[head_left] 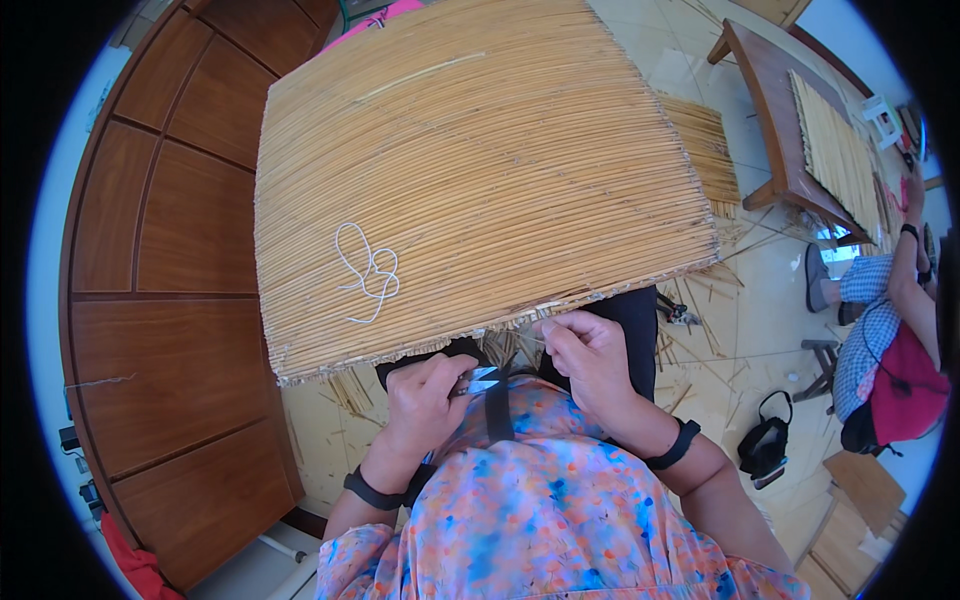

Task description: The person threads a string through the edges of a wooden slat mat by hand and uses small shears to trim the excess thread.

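A large mat of straw-coloured stalks (480,190) lies before me, its near edge just beyond my hands. My left hand (425,400) is closed around a small metal tool (482,380) with a shiny, flat end; its exact kind is unclear. Close to the mat's near edge, my right hand (592,358) has thumb and forefinger pinched on a thin strand, which is hard to make out. A loose white string (372,270) lies in loops on the mat's near left part.
Wooden cabinets (180,220) stand along the left. Cut stalks (700,320) litter the tiled floor. At right, another person (890,330) sits by a wooden table (765,110) bearing a smaller mat (835,140). A black bag (767,440) rests on the floor.
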Demonstrator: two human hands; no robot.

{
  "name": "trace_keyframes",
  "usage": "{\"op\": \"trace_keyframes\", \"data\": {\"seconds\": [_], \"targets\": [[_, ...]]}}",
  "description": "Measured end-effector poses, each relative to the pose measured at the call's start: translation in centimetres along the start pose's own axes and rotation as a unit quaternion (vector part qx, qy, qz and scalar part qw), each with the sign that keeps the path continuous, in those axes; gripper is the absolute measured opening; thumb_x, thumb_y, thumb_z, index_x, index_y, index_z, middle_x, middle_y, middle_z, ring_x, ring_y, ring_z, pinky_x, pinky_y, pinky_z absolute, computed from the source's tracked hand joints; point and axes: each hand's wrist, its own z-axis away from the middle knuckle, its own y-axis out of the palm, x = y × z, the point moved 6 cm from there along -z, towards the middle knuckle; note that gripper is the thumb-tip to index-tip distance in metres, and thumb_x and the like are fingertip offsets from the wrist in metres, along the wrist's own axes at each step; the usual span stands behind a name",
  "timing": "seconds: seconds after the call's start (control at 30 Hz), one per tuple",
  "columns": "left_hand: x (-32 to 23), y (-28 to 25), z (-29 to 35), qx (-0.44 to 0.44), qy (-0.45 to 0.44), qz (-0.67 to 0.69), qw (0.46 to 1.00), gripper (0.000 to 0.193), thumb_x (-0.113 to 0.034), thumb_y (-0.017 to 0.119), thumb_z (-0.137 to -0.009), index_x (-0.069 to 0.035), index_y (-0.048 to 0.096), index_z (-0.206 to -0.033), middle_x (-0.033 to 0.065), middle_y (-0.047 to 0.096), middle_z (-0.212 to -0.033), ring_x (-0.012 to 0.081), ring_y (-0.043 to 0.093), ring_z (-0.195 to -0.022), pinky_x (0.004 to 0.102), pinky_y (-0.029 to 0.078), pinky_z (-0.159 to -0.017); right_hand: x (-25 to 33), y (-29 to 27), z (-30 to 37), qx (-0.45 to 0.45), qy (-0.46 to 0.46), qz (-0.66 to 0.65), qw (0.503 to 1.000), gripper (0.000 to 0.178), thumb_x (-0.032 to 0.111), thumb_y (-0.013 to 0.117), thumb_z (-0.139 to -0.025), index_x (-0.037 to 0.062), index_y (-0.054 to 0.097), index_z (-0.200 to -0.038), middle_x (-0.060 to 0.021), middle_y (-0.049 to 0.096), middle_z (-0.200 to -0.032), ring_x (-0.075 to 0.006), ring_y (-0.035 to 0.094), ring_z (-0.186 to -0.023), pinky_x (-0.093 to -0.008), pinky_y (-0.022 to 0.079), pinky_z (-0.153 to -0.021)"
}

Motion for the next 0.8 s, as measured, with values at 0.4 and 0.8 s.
{"op": "trace_keyframes", "data": {"seconds": [0.4,0.8], "targets": [[-0.5,-1.0,-0.4,-0.041,0.01,0.014,0.999,0.023,0.004,0.06,-0.066,-0.003,0.057,-0.088,0.0095,0.05,-0.062,0.0242,0.05,-0.05,0.0318,0.038,-0.045,4.6,0.6,2.9,-0.075,-0.423,0.471,0.77,0.015,0.003,0.066,-0.07,0.0077,0.066,-0.084,-0.0012,0.056,-0.071,-0.0134,0.05,-0.056,-0.0232,0.042,-0.051],[-1.2,-2.8,0.2,-0.086,0.043,0.002,0.995,0.028,0.002,0.06,-0.065,-0.002,0.058,-0.093,0.0115,0.054,-0.071,0.0262,0.054,-0.055,0.0326,0.043,-0.048,9.6,2.3,2.4,-0.048,-0.596,0.632,0.493,0.025,0.014,0.06,-0.068,0.0135,0.064,-0.093,0.0,0.057,-0.093,-0.0204,0.051,-0.094,-0.036,0.039,-0.081]]}}
